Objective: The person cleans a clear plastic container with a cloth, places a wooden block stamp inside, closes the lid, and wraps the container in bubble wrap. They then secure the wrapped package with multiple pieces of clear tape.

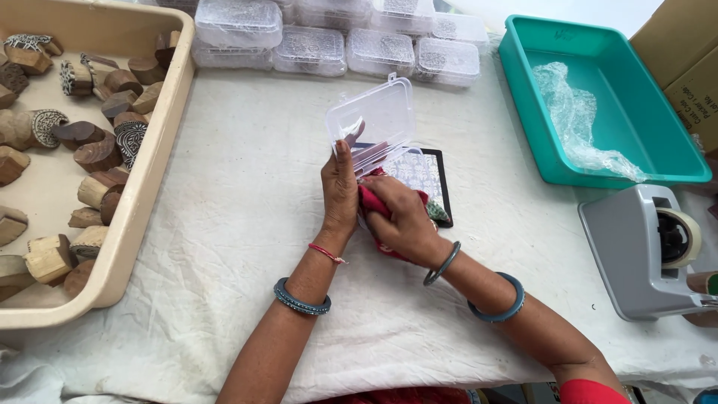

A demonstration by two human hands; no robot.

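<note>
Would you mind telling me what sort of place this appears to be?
Probably a small craft packing workshop: a beige tray of carved wooden printing blocks, stacked clear plastic boxes, and a tape dispenser on a cloth-covered table.

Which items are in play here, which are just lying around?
In play: left hand on open clear box; right hand pressing red cloth; patterned pad.
Idle: beige tray of wooden blocks, stacked boxes, teal bin, tape dispenser.
</note>
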